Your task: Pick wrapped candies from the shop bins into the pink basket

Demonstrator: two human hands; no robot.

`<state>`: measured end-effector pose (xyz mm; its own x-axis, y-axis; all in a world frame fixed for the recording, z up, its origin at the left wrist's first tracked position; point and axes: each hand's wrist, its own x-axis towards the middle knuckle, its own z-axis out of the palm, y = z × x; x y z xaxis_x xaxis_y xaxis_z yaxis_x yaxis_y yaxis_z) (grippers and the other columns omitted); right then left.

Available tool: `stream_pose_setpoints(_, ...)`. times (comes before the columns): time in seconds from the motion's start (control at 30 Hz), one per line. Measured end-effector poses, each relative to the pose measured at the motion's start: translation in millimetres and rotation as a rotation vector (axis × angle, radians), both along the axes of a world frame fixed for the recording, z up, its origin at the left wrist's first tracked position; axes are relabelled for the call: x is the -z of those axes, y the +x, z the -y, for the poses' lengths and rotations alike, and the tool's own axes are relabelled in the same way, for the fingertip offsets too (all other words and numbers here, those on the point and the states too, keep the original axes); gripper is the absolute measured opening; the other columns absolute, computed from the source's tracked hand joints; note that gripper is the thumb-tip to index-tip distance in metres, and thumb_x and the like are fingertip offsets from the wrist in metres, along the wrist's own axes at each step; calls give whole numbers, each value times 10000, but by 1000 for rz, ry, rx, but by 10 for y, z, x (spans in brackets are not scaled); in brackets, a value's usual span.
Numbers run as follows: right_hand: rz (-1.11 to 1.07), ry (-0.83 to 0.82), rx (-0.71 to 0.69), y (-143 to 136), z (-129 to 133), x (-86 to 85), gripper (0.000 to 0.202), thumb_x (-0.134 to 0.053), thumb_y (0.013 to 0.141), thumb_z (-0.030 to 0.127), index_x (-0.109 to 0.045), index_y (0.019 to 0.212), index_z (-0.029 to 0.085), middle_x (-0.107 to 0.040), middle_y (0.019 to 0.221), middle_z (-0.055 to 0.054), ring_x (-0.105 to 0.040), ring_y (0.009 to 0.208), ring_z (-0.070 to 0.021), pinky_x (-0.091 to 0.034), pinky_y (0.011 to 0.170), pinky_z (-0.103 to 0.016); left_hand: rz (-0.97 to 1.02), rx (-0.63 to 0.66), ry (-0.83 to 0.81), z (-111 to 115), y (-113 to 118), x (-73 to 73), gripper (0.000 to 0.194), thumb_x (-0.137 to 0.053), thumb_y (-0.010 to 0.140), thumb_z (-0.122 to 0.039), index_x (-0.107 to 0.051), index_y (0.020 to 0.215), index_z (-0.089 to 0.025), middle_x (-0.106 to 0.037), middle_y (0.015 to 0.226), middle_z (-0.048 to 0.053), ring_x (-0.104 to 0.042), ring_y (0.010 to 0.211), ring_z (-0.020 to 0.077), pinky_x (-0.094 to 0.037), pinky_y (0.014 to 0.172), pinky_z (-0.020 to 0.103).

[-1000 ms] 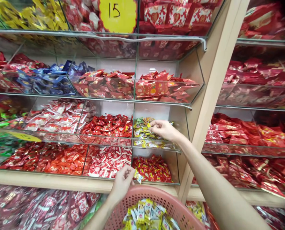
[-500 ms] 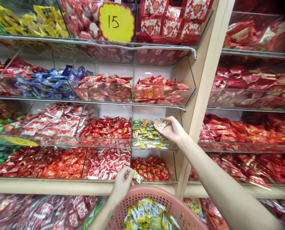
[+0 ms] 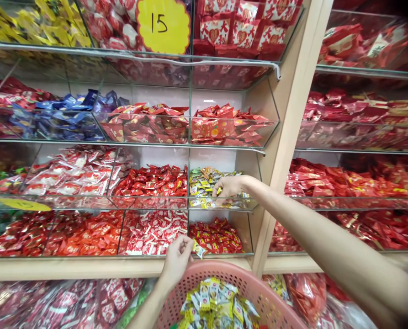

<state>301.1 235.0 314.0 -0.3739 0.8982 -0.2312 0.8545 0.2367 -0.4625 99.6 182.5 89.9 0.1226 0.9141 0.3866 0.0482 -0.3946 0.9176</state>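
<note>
My right hand [image 3: 229, 188] reaches palm down into a shelf compartment of yellow-and-white wrapped candies [image 3: 200, 185]. Its fingers curl downward, and a bit of yellow wrapper shows between them; the glass front partly covers the fingertips. Lower down, my left hand [image 3: 177, 257] is closed at the left rim of a pink plastic basket [image 3: 258, 283]. A single wrapped candy [image 3: 199, 250] sticks out from its fingers. Inside the basket lies a heap of similar yellow-and-white candies [image 3: 214, 301].
Glass dividers and fronts separate the compartments. Red candies [image 3: 215, 235] lie below my right hand, and more red candies [image 3: 152, 180] sit left of it. A wooden upright [image 3: 286, 123] stands to the right. Bagged goods [image 3: 53, 301] lie under the wooden ledge [image 3: 70, 267].
My right hand has turned from palm up, with a candy on it, to palm down and moved lower into the candies. My left hand stays by the basket rim.
</note>
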Motion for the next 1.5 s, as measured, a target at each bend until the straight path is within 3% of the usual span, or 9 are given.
stream_pose_setpoints(0.3, 142, 99, 6, -24, -28, 114, 427, -791, 439, 473, -628, 700, 178, -502, 415, 54, -421, 384, -89, -344, 422, -233, -23, -5, 6, 16, 3, -52, 278, -561, 792, -435, -521, 722, -169, -527, 517, -47, -518, 449, 102, -362, 464, 201)
stream_pose_setpoints(0.47, 16, 245, 14, 21, -33, 42, 376, -785, 503, 442, -606, 688, 168, -521, 503, 50, -434, 453, -76, -345, 465, -217, -35, 2, -19, 21, 0, -46, 267, -559, 794, -429, -524, 740, -170, -531, 514, -46, -498, 423, 94, -349, 435, 196)
stream_pose_setpoints(0.63, -290, 604, 99, 266, 619, -166, 281, -722, 646, 385, -584, 740, 159, -554, 608, 25, -459, 521, -76, -356, 501, -215, -15, 12, -17, 14, -2, -49, 255, -564, 794, -416, -512, 731, -174, -522, 509, -54, -508, 430, 95, -364, 453, 198)
stream_pose_setpoints(0.73, -316, 667, 77, 432, 1272, 166, 241, -666, 716, 398, -578, 764, 179, -607, 721, -10, -538, 658, -117, -402, 595, -232, -7, 28, 2, 11, 2, -40, 247, -566, 798, -402, -512, 723, -173, -521, 519, -52, -528, 456, 102, -382, 477, 203)
stream_pose_setpoints(0.83, -225, 375, -23, 494, 1738, 909, 178, -581, 799, 382, -568, 773, 206, -624, 737, 0, -563, 663, -129, -412, 591, -232, -11, 34, -3, 15, 7, -33, 233, -554, 811, -387, -517, 733, -171, -521, 525, -53, -530, 461, 100, -380, 481, 201)
stream_pose_setpoints(0.93, 23, 289, -91, 442, 1869, 1589, 58, -573, 796, 277, -560, 781, 222, -629, 784, -10, -590, 725, -175, -419, 620, -263, -20, 25, -7, 25, 8, -40, 230, -543, 819, -382, -518, 737, -169, -519, 519, -53, -520, 451, 95, -359, 463, 196)
stream_pose_setpoints(1.0, 137, 316, -130, 372, 1834, 1824, 25, -563, 792, 234, -553, 815, 228, -630, 838, -22, -599, 776, -196, -421, 636, -275, -24, 19, -11, 32, 5, -47, 232, -543, 816, -385, -517, 737, -168, -517, 519, -53, -516, 446, 95, -350, 450, 194)
stream_pose_setpoints(1.33, 417, 814, -100, 72, 1668, 2254, 309, -595, 755, 187, -555, 1060, 209, -614, 968, -61, -579, 888, -241, -466, 740, -344, -22, 18, -15, 47, 11, -53, 245, -543, 812, -396, -512, 731, -168, -524, 511, -53, -490, 416, 87, -356, 448, 194)
stream_pose_setpoints(1.5, 253, 896, 11, 395, 1891, 2222, 548, -618, 742, 355, -466, 1255, 239, -532, 1230, -101, -503, 1104, -292, -437, 902, -437, -6, 16, -35, 43, -3, -48, 262, -550, 803, -416, -510, 727, -169, -523, 494, -53, -463, 379, 81, -334, 413, 189)
